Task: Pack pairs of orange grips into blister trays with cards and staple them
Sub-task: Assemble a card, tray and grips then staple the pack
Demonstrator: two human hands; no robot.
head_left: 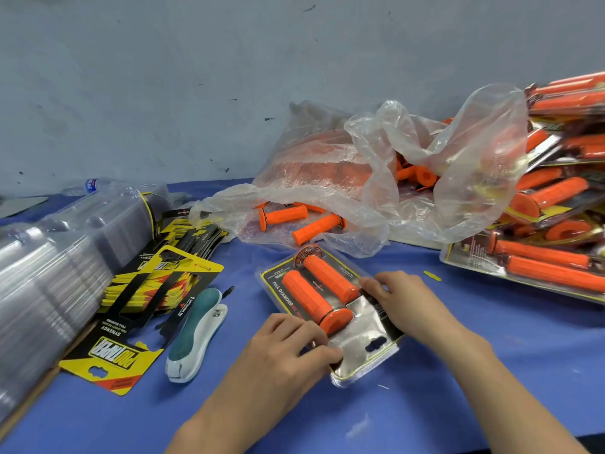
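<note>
Two orange grips lie side by side in the blister tray on the desk, between my hands; my left hand pinches its near edge; my right hand pinches its right edge, just beside the grips.

Two ribbed orange rubber grips in one clear plastic blister tray; one teal-and-white stapler; one crumpled clear plastic bag; one clear water bottle; heaped finished packs, too jumbled to count.

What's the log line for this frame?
step: adjusting pack | left hand: pinches blister tray edge | right hand: holds tray side | orange grips: two seated | stapler: untouched
</note>
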